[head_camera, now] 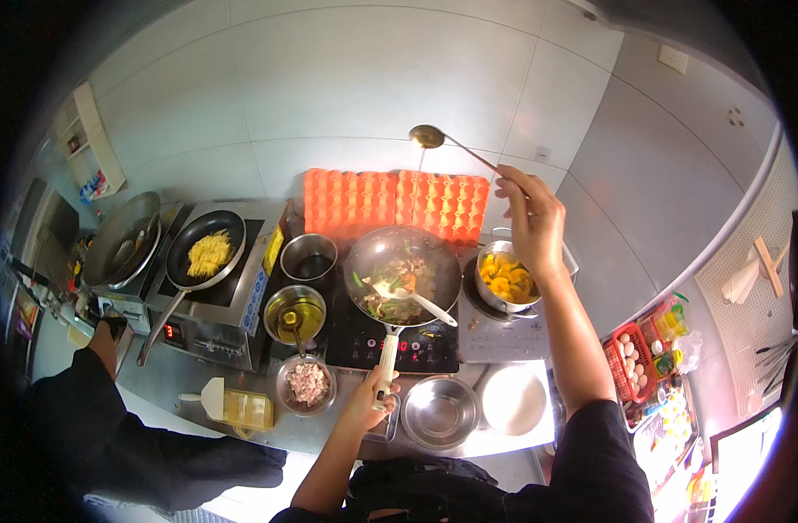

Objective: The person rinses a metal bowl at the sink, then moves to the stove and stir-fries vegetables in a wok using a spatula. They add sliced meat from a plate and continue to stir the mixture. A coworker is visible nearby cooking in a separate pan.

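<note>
My left hand (pixel 375 400) grips the cream handle (pixel 388 356) of a wok (pixel 438 261) on a black induction cooktop (pixel 346 350). Meat pieces and green vegetables (pixel 399 281) lie in the wok, and a pale spatula (pixel 432 307) leans inside with its handle over the near right rim. High to the right, my right hand (pixel 533 216) holds a metal ladle (pixel 427 136) by its thin handle. The ladle's bowl is up in front of the wall, beyond the wok. Below that hand, a steel pot (pixel 502 302) of orange-yellow slices (pixel 503 278) stands on a second cooktop (pixel 503 343).
Steel bowls hold oil (pixel 314 317), dark liquid (pixel 307 265) and minced meat (pixel 307 384). Nearer me are a steel bowl (pixel 440 412) and a white round dish (pixel 513 400). Orange egg trays (pixel 350 199) line the wall. Left, beside a frying pan (pixel 176 245), another person's arm (pixel 103 346) reaches in.
</note>
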`<state>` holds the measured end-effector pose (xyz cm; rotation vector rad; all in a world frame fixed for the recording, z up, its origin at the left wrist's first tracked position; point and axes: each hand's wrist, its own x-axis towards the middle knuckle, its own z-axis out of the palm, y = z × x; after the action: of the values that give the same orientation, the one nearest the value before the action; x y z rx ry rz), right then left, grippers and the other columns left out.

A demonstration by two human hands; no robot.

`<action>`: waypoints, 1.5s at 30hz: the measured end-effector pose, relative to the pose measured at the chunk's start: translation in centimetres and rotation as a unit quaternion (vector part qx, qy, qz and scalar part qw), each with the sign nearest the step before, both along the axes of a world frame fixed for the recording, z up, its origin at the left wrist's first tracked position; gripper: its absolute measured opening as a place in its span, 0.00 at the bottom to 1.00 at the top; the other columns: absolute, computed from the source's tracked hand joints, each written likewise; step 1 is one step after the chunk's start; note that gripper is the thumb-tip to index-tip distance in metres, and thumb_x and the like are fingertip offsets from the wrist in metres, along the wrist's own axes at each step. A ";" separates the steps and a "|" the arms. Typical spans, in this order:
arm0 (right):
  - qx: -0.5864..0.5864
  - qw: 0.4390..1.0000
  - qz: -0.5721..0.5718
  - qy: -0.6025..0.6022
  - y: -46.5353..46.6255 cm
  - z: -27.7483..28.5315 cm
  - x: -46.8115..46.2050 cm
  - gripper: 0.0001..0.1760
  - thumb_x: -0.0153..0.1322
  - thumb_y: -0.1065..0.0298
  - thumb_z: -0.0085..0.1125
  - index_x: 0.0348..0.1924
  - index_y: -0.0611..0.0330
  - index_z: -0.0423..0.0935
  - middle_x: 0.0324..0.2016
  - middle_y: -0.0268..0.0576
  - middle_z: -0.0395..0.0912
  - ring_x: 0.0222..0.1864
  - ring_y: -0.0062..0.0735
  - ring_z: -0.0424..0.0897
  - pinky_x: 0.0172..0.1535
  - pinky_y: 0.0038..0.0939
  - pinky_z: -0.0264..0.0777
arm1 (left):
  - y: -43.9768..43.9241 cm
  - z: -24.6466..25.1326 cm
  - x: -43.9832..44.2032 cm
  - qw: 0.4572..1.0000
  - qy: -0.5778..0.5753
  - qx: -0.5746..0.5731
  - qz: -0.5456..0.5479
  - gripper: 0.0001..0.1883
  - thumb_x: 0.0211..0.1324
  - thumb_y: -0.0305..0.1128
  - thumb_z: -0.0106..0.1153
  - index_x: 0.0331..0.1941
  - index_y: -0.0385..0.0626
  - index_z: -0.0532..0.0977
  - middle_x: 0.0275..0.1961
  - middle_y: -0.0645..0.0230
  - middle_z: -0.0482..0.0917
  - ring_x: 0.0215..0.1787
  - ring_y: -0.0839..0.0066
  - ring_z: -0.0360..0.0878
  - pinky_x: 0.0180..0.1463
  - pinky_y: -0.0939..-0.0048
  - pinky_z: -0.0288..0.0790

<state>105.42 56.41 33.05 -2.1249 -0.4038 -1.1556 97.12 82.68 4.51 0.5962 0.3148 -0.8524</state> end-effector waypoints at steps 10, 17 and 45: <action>0.138 0.981 0.009 0.138 4.0 -12.1 7.6 0.12 0.73 0.72 0.47 0.45 0.67 0.77 0.28 0.41 0.81 0.29 0.24 0.79 0.30 0.23 0.71 | 2.4 -2.2 -5.5 0.999 -0.034 -0.007 0.003 0.21 0.65 0.47 0.46 0.52 0.45 0.71 0.39 0.64 0.78 0.23 0.83 0.69 0.29 0.77 0.66; 0.146 0.955 -0.003 0.257 14.4 -21.5 15.3 0.11 0.68 0.64 0.50 0.32 0.60 0.79 0.22 0.54 0.77 0.27 0.53 0.78 0.33 0.41 0.71 | 7.1 -0.5 -13.6 0.973 -0.020 0.222 0.060 0.19 0.64 0.44 0.49 0.49 0.41 0.72 0.37 0.62 0.80 0.26 0.79 0.76 0.30 0.78 0.72; 0.118 0.876 -0.037 0.465 22.4 -30.5 22.5 0.15 0.66 0.60 0.46 0.28 0.54 0.82 0.30 0.55 0.80 0.37 0.55 0.80 0.42 0.44 0.73 | 17.9 -14.9 -22.0 0.882 -0.003 0.430 0.194 0.14 0.60 0.35 0.53 0.44 0.39 0.75 0.40 0.57 0.79 0.32 0.74 0.77 0.33 0.74 0.72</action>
<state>127.95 78.83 2.50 -2.1943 0.2563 -0.0987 75.10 100.54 -10.42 1.3090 0.7953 -0.2791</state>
